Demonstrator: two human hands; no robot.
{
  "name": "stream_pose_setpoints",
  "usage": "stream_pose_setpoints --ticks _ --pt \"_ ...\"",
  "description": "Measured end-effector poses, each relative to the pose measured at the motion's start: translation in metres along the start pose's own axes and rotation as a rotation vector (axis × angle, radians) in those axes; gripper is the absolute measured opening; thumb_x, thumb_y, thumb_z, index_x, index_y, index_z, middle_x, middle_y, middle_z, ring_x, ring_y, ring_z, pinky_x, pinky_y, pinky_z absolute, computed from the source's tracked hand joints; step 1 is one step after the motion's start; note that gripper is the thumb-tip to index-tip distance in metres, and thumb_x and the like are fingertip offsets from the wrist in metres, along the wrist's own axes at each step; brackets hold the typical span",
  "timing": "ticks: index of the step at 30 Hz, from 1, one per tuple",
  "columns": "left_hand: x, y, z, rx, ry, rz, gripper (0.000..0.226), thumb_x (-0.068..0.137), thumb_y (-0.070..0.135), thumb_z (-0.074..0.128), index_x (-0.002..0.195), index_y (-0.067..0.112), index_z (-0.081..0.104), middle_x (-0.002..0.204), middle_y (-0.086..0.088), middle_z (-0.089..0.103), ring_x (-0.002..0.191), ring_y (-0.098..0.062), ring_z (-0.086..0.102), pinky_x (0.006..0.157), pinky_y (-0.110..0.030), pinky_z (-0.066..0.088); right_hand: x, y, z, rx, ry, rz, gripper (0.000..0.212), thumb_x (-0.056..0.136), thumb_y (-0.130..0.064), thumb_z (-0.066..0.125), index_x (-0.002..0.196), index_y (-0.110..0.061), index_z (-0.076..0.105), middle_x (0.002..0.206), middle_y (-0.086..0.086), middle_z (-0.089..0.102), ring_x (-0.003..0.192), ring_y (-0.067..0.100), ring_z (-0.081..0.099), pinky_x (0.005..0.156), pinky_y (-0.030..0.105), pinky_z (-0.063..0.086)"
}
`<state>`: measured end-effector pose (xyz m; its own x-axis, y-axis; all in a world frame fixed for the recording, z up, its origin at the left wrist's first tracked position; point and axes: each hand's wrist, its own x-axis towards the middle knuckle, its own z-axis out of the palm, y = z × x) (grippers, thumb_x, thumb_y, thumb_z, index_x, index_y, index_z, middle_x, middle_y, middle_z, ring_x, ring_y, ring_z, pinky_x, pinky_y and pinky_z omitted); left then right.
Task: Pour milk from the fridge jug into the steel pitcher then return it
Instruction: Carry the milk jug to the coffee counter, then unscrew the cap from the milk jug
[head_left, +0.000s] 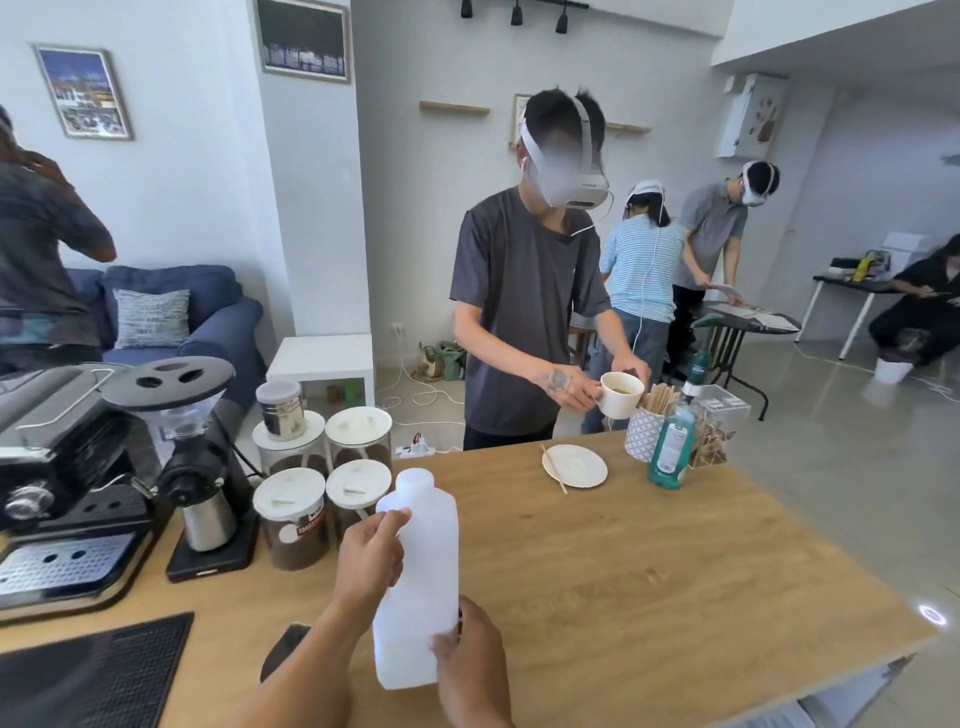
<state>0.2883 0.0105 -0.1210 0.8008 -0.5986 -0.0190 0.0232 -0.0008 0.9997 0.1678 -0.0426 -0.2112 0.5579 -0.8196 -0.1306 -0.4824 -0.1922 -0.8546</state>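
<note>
A translucent white plastic milk jug (423, 566) is upright above the wooden counter (649, 571), with a white cap on its neck. My left hand (370, 556) holds the jug's upper left side, thumb near the shoulder. My right hand (467, 660) grips the jug low on its right side near the base. A little milk shows at the bottom of the jug. I see no steel pitcher that I can name with certainty; a steel cup (209, 519) stands under the grinder.
An espresso machine (62, 478) and a black grinder (200, 441) stand at the left, with several lidded coffee jars (293, 514) beside them. Across the counter a person holds a white cup (621, 394) above a saucer (574, 465). A green soap bottle (671, 447) stands at the far right.
</note>
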Motion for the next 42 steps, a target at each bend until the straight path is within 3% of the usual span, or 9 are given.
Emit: stream_pose_setpoints --ticks 13,19,22,24,26,28,33,39,42 --pt "0.005 -0.025 -0.024 0.036 0.068 -0.04 0.04 0.097 0.013 0.052 0.063 0.015 0.031 0.051 -0.003 0.029 0.046 -0.014 0.026 0.046 -0.026 0.024 0.011 0.011 0.036 0.003 -0.037 -0.003 0.037 0.075 -0.014 0.06 0.108 -0.029 0.065 0.101 -0.012 0.066 0.092 0.004 0.063 0.084 0.026 0.054" --pt "0.008 -0.031 -0.028 0.031 0.064 -0.05 0.04 0.096 0.012 0.051 0.062 0.015 0.03 0.052 -0.006 0.03 0.046 -0.015 0.027 0.047 -0.028 0.024 0.011 0.014 0.042 0.034 -0.029 -0.039 0.046 0.083 -0.007 0.061 0.123 -0.03 0.06 0.11 -0.014 0.063 0.096 0.002 0.061 0.085 0.021 0.052" --pt "0.004 -0.037 -0.027 0.038 0.07 -0.03 0.037 0.097 0.012 0.05 0.062 0.012 0.037 0.055 -0.009 0.034 0.049 -0.016 0.031 0.048 -0.027 0.027 0.01 0.016 0.039 0.051 -0.019 -0.046 0.043 0.085 -0.004 0.061 0.118 -0.031 0.059 0.108 -0.014 0.064 0.093 -0.001 0.061 0.078 0.012 0.048" --pt "0.0 -0.041 -0.025 0.03 0.068 -0.016 0.043 0.098 0.013 0.05 0.057 0.014 0.036 0.054 -0.008 0.034 0.049 -0.017 0.032 0.048 -0.026 0.028 0.009 0.019 0.04 0.066 -0.005 -0.048 0.039 0.084 -0.005 0.06 0.115 -0.029 0.061 0.107 -0.016 0.064 0.094 -0.002 0.061 0.081 0.016 0.051" --pt "-0.003 -0.045 -0.024 0.051 0.067 -0.006 0.054 0.098 0.019 0.051 0.049 0.027 0.032 0.051 0.0 0.033 0.05 -0.015 0.031 0.051 -0.028 0.027 0.007 0.021 0.042 0.075 -0.008 -0.038 0.04 0.084 -0.006 0.06 0.116 -0.03 0.062 0.106 -0.018 0.065 0.097 -0.001 0.061 0.086 0.024 0.052" --pt "-0.006 -0.046 -0.023 0.083 0.079 -0.005 0.052 0.094 0.032 0.051 0.047 0.03 0.031 0.051 0.004 0.032 0.051 -0.014 0.03 0.055 -0.031 0.026 0.005 0.022 0.043 0.074 -0.014 -0.038 0.039 0.085 -0.006 0.059 0.114 -0.032 0.06 0.105 -0.018 0.065 0.099 0.001 0.061 0.086 0.026 0.052" --pt "-0.011 -0.052 -0.022 0.098 0.09 0.007 0.049 0.101 0.037 0.05 0.057 0.023 0.035 0.052 0.005 0.036 0.051 -0.013 0.035 0.058 -0.034 0.03 0.006 0.019 0.037 0.058 -0.056 -0.057 0.039 0.088 -0.007 0.058 0.111 -0.038 0.056 0.106 -0.016 0.066 0.099 0.001 0.062 0.088 0.028 0.053" --pt "-0.027 -0.055 -0.014 0.168 0.131 0.076 0.05 0.101 0.046 0.045 0.059 0.021 0.034 0.052 0.011 0.037 0.051 -0.006 0.035 0.05 -0.018 0.028 0.011 0.02 0.026 0.014 -0.121 -0.059 0.033 0.092 -0.009 0.056 0.115 -0.032 0.059 0.107 -0.015 0.066 0.101 0.004 0.062 0.087 0.025 0.052" --pt "-0.027 -0.057 -0.015 0.185 0.135 0.072 0.051 0.1 0.05 0.045 0.061 0.019 0.034 0.055 0.009 0.038 0.054 -0.009 0.037 0.055 -0.024 0.031 0.013 0.015 0.01 -0.015 -0.161 -0.075 0.027 0.092 -0.009 0.051 0.101 -0.032 0.063 0.097 -0.016 0.069 0.094 0.006 0.065 0.077 0.02 0.051"
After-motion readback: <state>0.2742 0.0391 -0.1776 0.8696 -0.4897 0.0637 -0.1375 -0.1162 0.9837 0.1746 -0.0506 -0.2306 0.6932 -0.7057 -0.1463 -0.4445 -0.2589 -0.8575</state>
